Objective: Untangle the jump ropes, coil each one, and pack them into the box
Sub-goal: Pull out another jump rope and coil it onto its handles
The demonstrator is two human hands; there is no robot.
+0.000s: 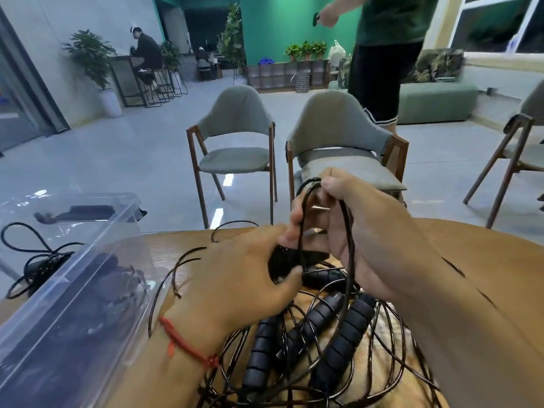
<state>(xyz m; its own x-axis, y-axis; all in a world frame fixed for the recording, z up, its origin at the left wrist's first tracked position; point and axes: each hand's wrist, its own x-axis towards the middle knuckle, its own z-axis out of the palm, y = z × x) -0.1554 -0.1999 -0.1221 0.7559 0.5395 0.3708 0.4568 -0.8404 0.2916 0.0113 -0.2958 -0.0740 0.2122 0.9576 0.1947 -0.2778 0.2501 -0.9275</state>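
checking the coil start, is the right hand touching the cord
Touching. The head view shows the right hand gripping the cord loop, fingers curled round it.

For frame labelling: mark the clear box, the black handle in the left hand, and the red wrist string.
clear box [53,363], head view, near side wall.
black handle [284,260], head view, its exposed middle section.
red wrist string [188,343], head view, middle of the band.

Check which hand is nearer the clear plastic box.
Left. The left hand, gripping a black handle, is just right of the box; the right hand, holding a rope loop, is farther right, past the left hand.
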